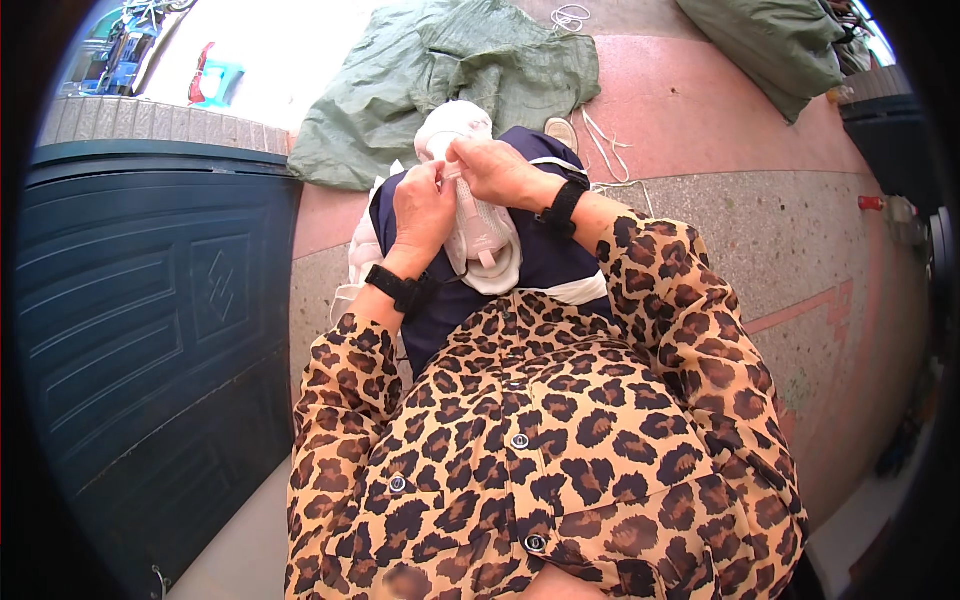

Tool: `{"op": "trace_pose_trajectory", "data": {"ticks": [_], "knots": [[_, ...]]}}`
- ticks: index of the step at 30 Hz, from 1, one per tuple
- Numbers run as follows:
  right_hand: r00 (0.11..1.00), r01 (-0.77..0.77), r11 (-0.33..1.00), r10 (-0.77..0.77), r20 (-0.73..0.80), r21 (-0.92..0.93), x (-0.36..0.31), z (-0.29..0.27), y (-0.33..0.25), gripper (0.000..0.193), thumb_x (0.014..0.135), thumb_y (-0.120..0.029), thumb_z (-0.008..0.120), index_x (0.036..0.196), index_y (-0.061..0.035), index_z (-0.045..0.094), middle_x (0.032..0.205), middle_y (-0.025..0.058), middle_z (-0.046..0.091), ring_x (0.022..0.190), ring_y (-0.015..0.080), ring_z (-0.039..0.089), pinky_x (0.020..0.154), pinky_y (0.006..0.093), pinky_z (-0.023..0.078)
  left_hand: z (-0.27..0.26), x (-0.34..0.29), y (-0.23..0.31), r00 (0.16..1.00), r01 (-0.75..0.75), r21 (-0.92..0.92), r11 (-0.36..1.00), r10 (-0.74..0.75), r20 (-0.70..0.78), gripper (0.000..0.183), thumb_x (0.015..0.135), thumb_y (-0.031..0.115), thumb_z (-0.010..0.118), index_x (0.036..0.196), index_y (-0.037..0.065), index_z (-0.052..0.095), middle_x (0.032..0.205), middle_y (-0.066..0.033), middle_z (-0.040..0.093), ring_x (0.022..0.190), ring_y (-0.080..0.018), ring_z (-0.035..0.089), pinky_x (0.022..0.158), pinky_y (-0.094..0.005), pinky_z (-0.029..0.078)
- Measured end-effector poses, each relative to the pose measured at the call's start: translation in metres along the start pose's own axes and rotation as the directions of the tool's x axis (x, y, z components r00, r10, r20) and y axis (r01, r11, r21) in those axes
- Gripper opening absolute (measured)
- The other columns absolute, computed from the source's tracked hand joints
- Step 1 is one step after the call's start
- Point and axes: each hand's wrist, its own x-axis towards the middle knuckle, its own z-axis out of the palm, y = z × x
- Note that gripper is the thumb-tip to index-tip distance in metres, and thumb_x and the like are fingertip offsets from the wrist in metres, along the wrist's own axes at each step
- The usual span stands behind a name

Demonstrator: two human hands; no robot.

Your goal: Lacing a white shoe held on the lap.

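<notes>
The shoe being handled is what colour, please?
The shoe is pale pinkish-white, clearest in the head view.

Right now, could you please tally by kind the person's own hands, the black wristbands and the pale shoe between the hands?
Hands, left hand and right hand: 2
Black wristbands: 2
Pale shoe: 1
Total: 5

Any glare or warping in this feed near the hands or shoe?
Head view: upper-left ground blown out white; head view: blue gate bows near the rim; head view: left hand, right hand and shoe clear of that glare, readable.
</notes>
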Motion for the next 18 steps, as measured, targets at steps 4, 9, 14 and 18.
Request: {"op": "trace_pose_trajectory", "data": {"ticks": [4,9,14,18], "knots": [[0.993,-0.061,0.996,0.067,-0.095,0.072,-0.003,0.000,0.009,0.021,0.074,-0.007,0.056,0.093,-0.0016,0.051,0.078,0.0175,0.058,0.077,0.0353,0.057,0.067,0.0407,0.045,0.002,0.007,-0.010,0.956,-0.294,0.126,0.947,0.294,0.014,0.016,0.073,0.009,0.061,0.086,-0.001,0.058,0.074,-0.0140,0.057,0.071,-0.0298,0.056,0.064,-0.0376,0.046],[0.982,-0.017,1.000,0.013,-0.191,-0.018,-0.013,-0.006,0.014,0.029,0.074,-0.014,0.062,0.098,-0.0017,0.053,0.076,0.0143,0.059,0.072,0.0288,0.059,0.065,0.0358,0.046,-0.014,0.021,-0.022,0.880,-0.472,0.186,0.862,0.449,0.155,0.005,0.074,0.003,0.055,0.077,0.002,0.052,0.079,-0.0136,0.053,0.080,-0.0315,0.052,0.067,-0.0396,0.044],[0.940,-0.324,0.927,0.292,0.178,0.191,-0.063,-0.094,0.023,0.025,0.074,-0.021,0.067,0.087,-0.0003,0.061,0.071,0.0021,0.058,0.064,0.0110,0.052,0.059,0.0246,0.043,-0.099,0.023,-0.086,0.842,-0.413,0.622,0.665,0.539,-0.017,0.005,0.077,0.005,0.047,0.078,0.004,0.051,0.079,-0.0135,0.052,0.080,-0.0288,0.051,0.070,-0.0378,0.044],[0.816,-0.505,0.744,0.576,-0.038,0.437,-0.146,-0.190,0.033,0.024,0.082,-0.022,0.061,0.096,-0.0033,0.062,0.064,-0.0051,0.051,0.048,0.0015,0.040,0.040,0.0159,0.031,-0.280,-0.025,-0.230,0.775,0.524,0.482,0.702,-0.158,-0.612,0.019,0.082,0.012,0.049,0.071,-0.001,0.056,0.071,-0.0161,0.058,0.057,-0.0304,0.057,0.050,-0.0394,0.046]]}}
